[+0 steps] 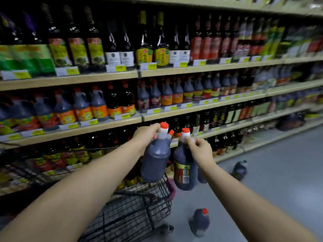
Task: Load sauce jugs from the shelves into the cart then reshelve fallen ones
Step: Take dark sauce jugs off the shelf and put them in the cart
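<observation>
My left hand (146,134) grips the neck handle of a dark sauce jug (155,161) with a red cap, held in the air over the far end of the black wire cart (132,212). My right hand (199,151) grips the neck of a second dark jug (183,173) with a red and yellow label, hanging just right of the first, beyond the cart's end. Two jugs lie on the grey floor: a near one (199,221) and a farther one (239,169).
Long store shelves (70,80) run along the left, filled with rows of sauce bottles and jugs (83,107). The aisle floor (272,172) opens to the right. A dark bag or bundle (290,122) sits on a low shelf farther down.
</observation>
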